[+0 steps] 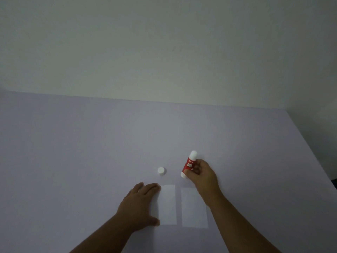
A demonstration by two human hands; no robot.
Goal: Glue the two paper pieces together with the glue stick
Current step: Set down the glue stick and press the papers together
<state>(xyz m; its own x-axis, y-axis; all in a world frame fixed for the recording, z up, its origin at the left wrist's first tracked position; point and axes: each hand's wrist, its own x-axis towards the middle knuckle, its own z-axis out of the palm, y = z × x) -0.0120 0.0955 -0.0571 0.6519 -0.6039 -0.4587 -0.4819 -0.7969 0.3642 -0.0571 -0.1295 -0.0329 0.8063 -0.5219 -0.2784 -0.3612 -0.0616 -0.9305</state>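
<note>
Two white paper pieces lie side by side on the pale purple table: the left paper (167,205) and the right paper (194,209), a narrow gap between them. My left hand (140,203) rests flat on the table, fingers apart, touching the left paper's left edge. My right hand (202,175) holds the red-and-white glue stick (189,164) just beyond the right paper, tilted with one white end down near the table. Its white cap (161,171) stands apart on the table, beyond the left paper.
The purple table (91,152) reaches back to a plain light wall (164,52). Its right edge (310,143) runs diagonally toward me, with dark floor beyond it.
</note>
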